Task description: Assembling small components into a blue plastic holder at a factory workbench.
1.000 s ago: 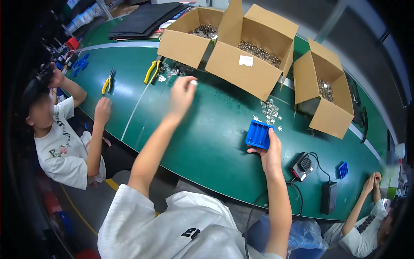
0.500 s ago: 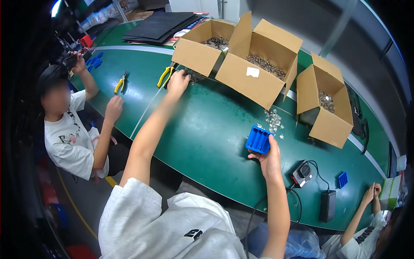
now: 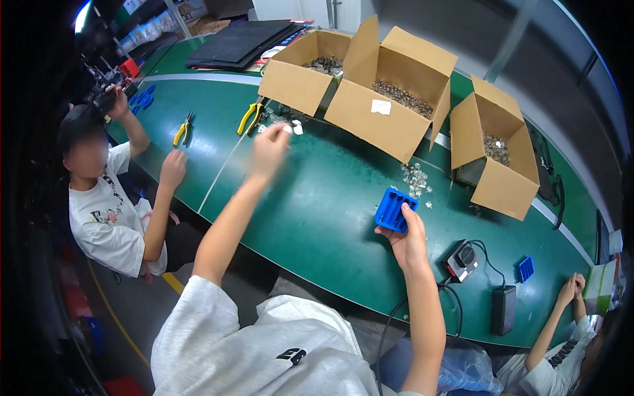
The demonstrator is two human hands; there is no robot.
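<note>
My right hand [image 3: 409, 244] grips a blue slotted plastic holder [image 3: 389, 214], its thumb over the edge and its long channels facing up. My left hand [image 3: 269, 153], slightly blurred, is pinched above the table. A small pale bit shows at its fingertips, too small to name. Just beyond that hand lies a scatter of small shiny metal pieces [image 3: 281, 115] with a white scrap [image 3: 297, 127] beside it. Yellow-handled pliers [image 3: 247, 119] rest to its left. Beyond the blue holder is another pile of shiny metal pieces [image 3: 415, 178].
Three open cardboard boxes [image 3: 370, 122] of small metal parts line the far side. A small device with a fan grille [image 3: 460, 261], a black power adapter [image 3: 503, 310] and another blue holder [image 3: 526, 269] lie at right. Co-workers sit at left [image 3: 102, 191] and lower right [image 3: 561, 356].
My left hand has drawn back toward me from the scatter by the pliers, uncovering it and the white scrap. My right hand still holds the blue holder, with its thumb now farther over it.
</note>
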